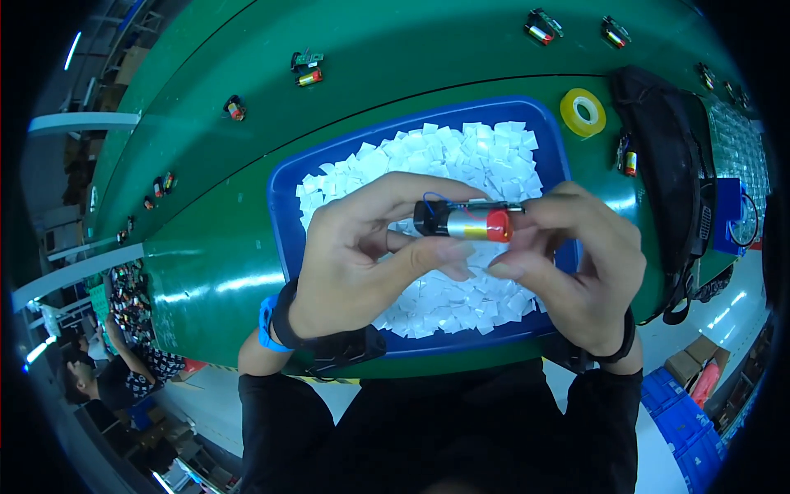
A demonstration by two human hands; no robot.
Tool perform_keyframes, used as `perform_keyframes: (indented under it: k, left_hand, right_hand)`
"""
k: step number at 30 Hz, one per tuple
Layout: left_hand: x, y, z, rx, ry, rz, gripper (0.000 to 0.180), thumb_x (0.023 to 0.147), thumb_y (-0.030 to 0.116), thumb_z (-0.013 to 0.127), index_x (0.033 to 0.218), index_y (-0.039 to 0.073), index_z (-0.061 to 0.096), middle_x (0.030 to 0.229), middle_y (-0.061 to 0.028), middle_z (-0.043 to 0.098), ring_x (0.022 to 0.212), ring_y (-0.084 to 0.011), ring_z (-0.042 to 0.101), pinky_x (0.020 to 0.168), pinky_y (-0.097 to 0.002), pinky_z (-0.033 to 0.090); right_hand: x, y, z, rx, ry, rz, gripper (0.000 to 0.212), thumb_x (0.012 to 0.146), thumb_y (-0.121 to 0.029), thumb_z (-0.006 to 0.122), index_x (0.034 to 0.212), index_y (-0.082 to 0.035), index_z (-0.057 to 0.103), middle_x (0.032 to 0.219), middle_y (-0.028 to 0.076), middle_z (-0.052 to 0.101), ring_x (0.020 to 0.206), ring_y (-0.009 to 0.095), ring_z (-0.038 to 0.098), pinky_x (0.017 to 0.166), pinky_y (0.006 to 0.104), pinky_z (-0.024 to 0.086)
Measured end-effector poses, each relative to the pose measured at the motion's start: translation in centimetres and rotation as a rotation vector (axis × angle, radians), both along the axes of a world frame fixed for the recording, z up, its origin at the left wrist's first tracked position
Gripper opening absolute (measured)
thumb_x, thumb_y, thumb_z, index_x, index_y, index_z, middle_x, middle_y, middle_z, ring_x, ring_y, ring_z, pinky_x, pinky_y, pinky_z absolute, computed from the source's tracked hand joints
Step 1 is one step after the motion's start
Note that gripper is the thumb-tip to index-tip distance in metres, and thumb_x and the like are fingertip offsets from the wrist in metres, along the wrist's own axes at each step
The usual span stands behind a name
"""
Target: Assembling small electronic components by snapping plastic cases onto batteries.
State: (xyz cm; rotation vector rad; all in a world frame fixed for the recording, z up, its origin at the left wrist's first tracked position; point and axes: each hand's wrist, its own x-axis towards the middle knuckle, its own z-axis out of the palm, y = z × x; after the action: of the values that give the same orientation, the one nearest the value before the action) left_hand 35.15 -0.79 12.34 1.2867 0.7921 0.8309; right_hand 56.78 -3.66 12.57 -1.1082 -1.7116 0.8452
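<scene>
Between my two hands is a small battery assembly (467, 224): a silver cylinder with a red end, a black cap at its left, a thin blue wire and a dark board along its top. My left hand (362, 247) is closed round its left part, thumb along the near side. Fingers of my right hand (580, 251) pinch at the red end and the tip of the board; the exact contact there is partly hidden. Below both hands sits a blue tray (278, 193) full of small white square pieces (494, 152).
On the green table, a yellow tape roll (569, 113) lies by the tray, with a black bag (654, 165) to its right. Several similar battery assemblies (309, 77) are spread along the far strip. At far left, another person (107, 383) sits by a pile of assemblies (130, 309).
</scene>
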Motion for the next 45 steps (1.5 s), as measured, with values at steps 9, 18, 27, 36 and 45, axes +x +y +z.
perform_keyframes:
  k: [9, 18, 27, 36, 45]
  left_hand:
    - [-0.1, 0.2, 0.2, 0.462, 0.268, -0.01, 0.036, 0.084, 0.002, 0.074, 0.118, -0.004, 0.064, 0.116, -0.0169, 0.068, 0.096, -0.0222, 0.071, 0.07, -0.027, 0.062]
    - [-0.1, -0.6, 1.6, 0.568, 0.401, 0.019, 0.036, 0.083, 0.004, 0.075, 0.117, -0.003, 0.065, 0.113, -0.0153, 0.07, 0.099, -0.0222, 0.07, 0.069, -0.0272, 0.062]
    - [-0.1, -0.8, 2.1, 0.38, 0.354, 0.062, 0.039, 0.078, 0.007, 0.08, 0.114, -0.002, 0.066, 0.104, -0.0163, 0.071, 0.085, -0.0212, 0.07, 0.068, -0.0293, 0.057]
    - [0.4, -1.0, 1.9, 0.804, 0.624, 0.093, 0.043, 0.073, 0.008, 0.083, 0.112, -0.001, 0.067, 0.096, -0.0131, 0.071, 0.074, -0.0211, 0.068, 0.063, -0.0283, 0.053]
    - [0.6, -1.3, 2.3, 0.933, 0.836, 0.097, 0.043, 0.076, 0.013, 0.084, 0.112, -0.003, 0.068, 0.097, -0.0149, 0.072, 0.084, -0.0189, 0.071, 0.067, -0.0272, 0.059]
  right_hand:
    - [-0.8, -0.4, -1.5, 0.023, 0.18, -0.002, 0.023, 0.076, -0.005, 0.083, 0.09, 0.005, 0.067, 0.071, 0.011, 0.068, 0.057, 0.011, 0.059, 0.05, 0.0209, 0.039]
    - [-1.1, -0.5, -1.5, 0.081, 0.214, -0.021, 0.023, 0.077, -0.004, 0.082, 0.094, 0.006, 0.069, 0.068, 0.01, 0.067, 0.056, 0.01, 0.058, 0.048, 0.0222, 0.037]
    - [-1.0, -0.3, -1.6, 0.052, 0.207, 0.052, 0.02, 0.082, -0.005, 0.079, 0.094, 0.006, 0.069, 0.074, 0.012, 0.066, 0.058, 0.012, 0.063, 0.049, 0.0219, 0.044]
    - [-1.5, -0.5, -1.3, -0.319, 0.491, 0.021, 0.015, 0.089, -0.003, 0.071, 0.095, 0.01, 0.068, 0.084, 0.015, 0.067, 0.064, 0.017, 0.068, 0.055, 0.0243, 0.055]
    - [-1.6, -0.7, -1.7, -0.337, 0.514, 0.007, 0.019, 0.091, -0.006, 0.07, 0.1, 0.01, 0.068, 0.082, 0.015, 0.067, 0.064, 0.015, 0.067, 0.055, 0.0234, 0.053]
